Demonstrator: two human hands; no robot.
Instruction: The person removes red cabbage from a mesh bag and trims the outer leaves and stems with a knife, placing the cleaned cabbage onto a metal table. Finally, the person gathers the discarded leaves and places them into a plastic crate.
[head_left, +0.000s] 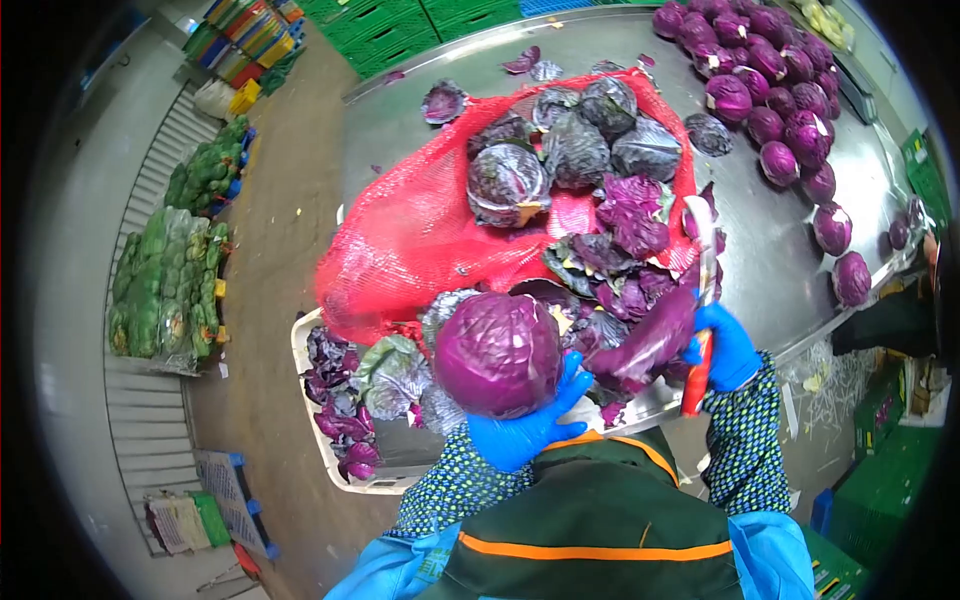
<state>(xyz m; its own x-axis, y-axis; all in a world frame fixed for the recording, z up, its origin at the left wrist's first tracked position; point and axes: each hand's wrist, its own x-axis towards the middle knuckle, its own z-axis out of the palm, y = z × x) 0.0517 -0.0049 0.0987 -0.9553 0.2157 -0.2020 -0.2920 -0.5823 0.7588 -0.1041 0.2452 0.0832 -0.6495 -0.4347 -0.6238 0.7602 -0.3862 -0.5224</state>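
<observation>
My left hand [530,420], in a blue glove, cups a shiny red cabbage [500,352] from below and the right side. In the gloved fist of my right hand [728,348] is a knife [697,378] with a red handle, its pale curved blade pointing away from me. A loose purple cabbage leaf [652,338], slightly blurred, hangs at the fingers of my right hand, beside the cabbage. Beyond my hands, a red mesh sack [400,250] lies spread on the steel table [400,130], with several dull, untrimmed cabbages [508,183] on it. Torn leaves [635,215] are heaped near the blade.
Many trimmed red cabbages [765,85] lie along the table's far right side. A white-rimmed bin [303,350] with leaf scraps stands at the near left. Green crates [385,35] are stacked behind the table. Bagged green produce [165,285] sits by the left wall.
</observation>
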